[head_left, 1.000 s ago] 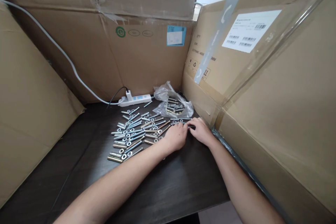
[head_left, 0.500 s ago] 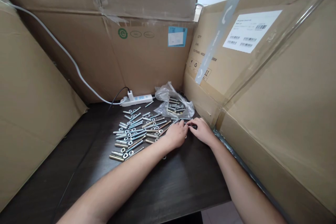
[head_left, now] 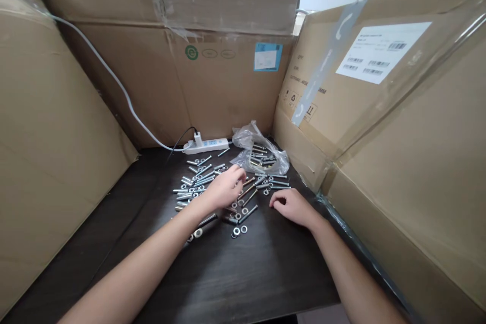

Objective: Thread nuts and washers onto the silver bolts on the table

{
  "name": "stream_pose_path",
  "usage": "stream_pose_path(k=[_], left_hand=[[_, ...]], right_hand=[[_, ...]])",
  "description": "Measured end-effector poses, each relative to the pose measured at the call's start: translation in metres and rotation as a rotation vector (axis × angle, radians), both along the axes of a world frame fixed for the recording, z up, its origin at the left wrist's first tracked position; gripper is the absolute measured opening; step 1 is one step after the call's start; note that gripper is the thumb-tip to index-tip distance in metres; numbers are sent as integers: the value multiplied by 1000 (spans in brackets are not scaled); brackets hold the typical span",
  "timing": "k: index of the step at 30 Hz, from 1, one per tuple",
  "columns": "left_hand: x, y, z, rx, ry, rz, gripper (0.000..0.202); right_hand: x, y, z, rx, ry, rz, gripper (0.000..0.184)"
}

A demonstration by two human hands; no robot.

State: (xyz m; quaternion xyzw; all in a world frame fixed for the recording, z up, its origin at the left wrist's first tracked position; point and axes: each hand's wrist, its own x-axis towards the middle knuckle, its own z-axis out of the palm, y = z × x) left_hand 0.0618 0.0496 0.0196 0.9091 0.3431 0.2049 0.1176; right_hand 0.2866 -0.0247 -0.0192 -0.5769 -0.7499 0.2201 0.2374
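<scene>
My left hand [head_left: 227, 186] hovers over the middle of the spread hardware. Its fingers are loosely bent, the thumb stands a little apart, and nothing shows in its grasp. My right hand [head_left: 294, 206] rests by the right end of the spread, index finger and thumb curled together with no object visible in them. Just beyond it lie several bolts [head_left: 279, 183] with washers and sleeves. Between my hands are a bolt [head_left: 248, 214] and loose washers [head_left: 244, 229]. My left hand and forearm cover part of the metal sleeves and bolts [head_left: 204, 170] on the left.
An open clear plastic bag [head_left: 280, 162] with more bolts lies at the back. Beside it is a white power strip [head_left: 207, 146] with a plug and cables. Cardboard boxes [head_left: 228, 96] wall in the dark table [head_left: 212, 273] at the back and both sides.
My hands, close together at the right-hand bolts before, have separated. The left has moved left over the hardware; the right has drawn back toward me. The view has shifted slightly.
</scene>
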Motion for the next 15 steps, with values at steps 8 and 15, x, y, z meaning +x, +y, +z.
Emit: stream_pose_path(k=[8,15], left_hand=[[-83,-8,-9,-103,-208,130,15],[-126,-4,-29,-92,-308,216,17]], right_hand=[[4,4,-5,109,53,-76,21],[4,22,0,232,-33,-129,19]])
